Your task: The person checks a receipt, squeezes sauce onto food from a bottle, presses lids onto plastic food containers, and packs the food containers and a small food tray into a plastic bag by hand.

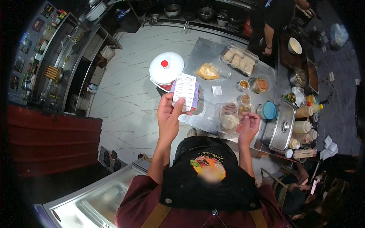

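A long white paper slip [184,91] is pinched in my left hand [171,114], thumb on its lower part, with purple and red papers behind it. My right hand [249,127] is closed at the fingertips beside a clear container [229,122] of rice and meat; what the fingers hold, if anything, is too small to make out. Small cups of food [244,99] stand just above that container. A blue-lidded tub [268,110] is right of my right hand. A smaller slip [216,90] lies on the metal table [203,55].
A white lidded bucket [166,68] stands left of the table. A bagged yellow food [207,71] and a tray of wrapped portions [239,59] are at the back. Steel pan [283,125] and sauce bottles [302,127] line the right. A person [269,32] stands beyond.
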A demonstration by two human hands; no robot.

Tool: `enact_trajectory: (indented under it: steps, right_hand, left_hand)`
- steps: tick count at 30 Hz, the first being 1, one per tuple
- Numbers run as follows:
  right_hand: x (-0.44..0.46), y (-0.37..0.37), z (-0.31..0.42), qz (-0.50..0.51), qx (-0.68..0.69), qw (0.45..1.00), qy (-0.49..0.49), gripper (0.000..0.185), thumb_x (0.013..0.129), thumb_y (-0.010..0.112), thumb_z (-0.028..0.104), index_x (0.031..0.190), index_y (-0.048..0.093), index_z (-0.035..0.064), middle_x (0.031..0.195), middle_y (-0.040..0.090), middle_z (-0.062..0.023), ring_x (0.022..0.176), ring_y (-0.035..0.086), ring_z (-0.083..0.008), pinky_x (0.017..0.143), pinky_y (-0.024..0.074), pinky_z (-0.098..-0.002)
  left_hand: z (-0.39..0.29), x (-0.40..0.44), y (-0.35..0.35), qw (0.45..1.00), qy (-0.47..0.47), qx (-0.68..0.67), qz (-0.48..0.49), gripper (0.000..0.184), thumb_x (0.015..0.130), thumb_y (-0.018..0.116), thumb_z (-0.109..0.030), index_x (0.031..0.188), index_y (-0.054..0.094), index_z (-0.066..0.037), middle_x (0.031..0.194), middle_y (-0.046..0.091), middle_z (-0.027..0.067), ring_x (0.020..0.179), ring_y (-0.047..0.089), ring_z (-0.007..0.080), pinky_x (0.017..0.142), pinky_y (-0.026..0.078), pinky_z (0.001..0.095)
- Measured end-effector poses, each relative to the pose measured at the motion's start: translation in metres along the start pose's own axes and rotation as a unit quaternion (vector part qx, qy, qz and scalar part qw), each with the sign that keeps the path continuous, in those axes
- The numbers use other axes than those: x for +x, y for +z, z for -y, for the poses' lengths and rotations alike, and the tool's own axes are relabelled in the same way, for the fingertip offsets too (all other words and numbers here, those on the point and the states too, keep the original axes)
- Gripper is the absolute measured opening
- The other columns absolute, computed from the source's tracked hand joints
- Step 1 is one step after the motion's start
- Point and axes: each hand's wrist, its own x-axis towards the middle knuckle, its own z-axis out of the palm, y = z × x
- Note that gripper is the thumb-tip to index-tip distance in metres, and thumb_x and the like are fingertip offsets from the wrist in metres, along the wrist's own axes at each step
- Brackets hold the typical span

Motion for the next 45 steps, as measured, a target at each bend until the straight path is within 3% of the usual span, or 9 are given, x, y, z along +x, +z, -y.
enact_trajectory:
  steps: [13, 16, 22, 28, 37, 45]
  right_hand:
    - [0.029, -0.046, 0.011, -0.148, 0.009, 0.988, -0.045, 0.013, 0.104, 0.052, 0.004, 0.116, 0.052, 0.0049, 0.109, 0.066, -0.0089, 0.090, 0.065, -0.0161, 0.074, 0.0510, -0.0285]
    - [0.030, -0.060, 0.011, -0.145, 0.016, 0.988, -0.051, 0.016, 0.102, 0.057, 0.008, 0.118, 0.053, 0.0088, 0.114, 0.066, -0.0079, 0.092, 0.065, -0.0167, 0.077, 0.0500, -0.0306]
    - [0.025, -0.066, 0.009, -0.156, 0.021, 0.987, -0.042, 0.017, 0.102, 0.058, 0.007, 0.118, 0.053, 0.0087, 0.114, 0.067, -0.0083, 0.093, 0.065, -0.0170, 0.077, 0.0496, -0.0304]
    - [0.022, -0.067, 0.010, -0.161, 0.022, 0.986, -0.043, 0.017, 0.101, 0.053, 0.001, 0.117, 0.052, 0.0061, 0.110, 0.067, -0.0103, 0.090, 0.065, -0.0179, 0.073, 0.0501, -0.0295]
    - [0.024, -0.063, 0.016, -0.164, 0.027, 0.985, -0.044, 0.016, 0.102, 0.054, 0.003, 0.117, 0.052, 0.0064, 0.111, 0.066, -0.0100, 0.090, 0.065, -0.0177, 0.074, 0.0504, -0.0293]
    - [0.027, -0.062, 0.018, -0.177, 0.032, 0.983, -0.037, 0.023, 0.102, 0.053, 0.002, 0.124, 0.047, 0.0072, 0.115, 0.063, -0.0103, 0.093, 0.063, -0.0180, 0.076, 0.0503, -0.0300]
  left_hand:
    - [0.011, 0.003, -0.001, 0.999, -0.026, 0.014, 0.014, 0.031, 0.104, 0.061, -0.010, 0.131, 0.054, 0.004, 0.120, 0.069, 0.0138, 0.098, 0.072, 0.0214, 0.078, 0.065, 0.0356]
    - [0.012, 0.004, 0.001, 0.999, -0.031, 0.025, 0.020, 0.031, 0.104, 0.060, -0.009, 0.132, 0.054, 0.004, 0.120, 0.068, 0.0139, 0.099, 0.072, 0.0217, 0.080, 0.065, 0.0361]
    - [0.013, 0.004, 0.008, 0.999, -0.030, -0.003, 0.029, 0.030, 0.104, 0.056, -0.002, 0.133, 0.055, 0.006, 0.123, 0.067, 0.0141, 0.108, 0.068, 0.0196, 0.086, 0.064, 0.0368]
    - [0.015, 0.006, 0.010, 0.999, -0.018, 0.000, 0.037, 0.031, 0.103, 0.057, -0.001, 0.133, 0.055, 0.006, 0.124, 0.066, 0.0143, 0.107, 0.068, 0.0194, 0.087, 0.064, 0.0375]
    - [0.015, 0.007, 0.012, 0.999, -0.018, -0.008, 0.039, 0.036, 0.102, 0.058, 0.003, 0.137, 0.052, 0.007, 0.126, 0.066, 0.0151, 0.112, 0.067, 0.0209, 0.094, 0.062, 0.0397]
    - [0.015, 0.009, 0.014, 1.000, -0.003, 0.010, 0.029, 0.044, 0.096, 0.063, 0.007, 0.139, 0.051, 0.009, 0.124, 0.067, 0.0164, 0.110, 0.068, 0.0209, 0.092, 0.062, 0.0371]
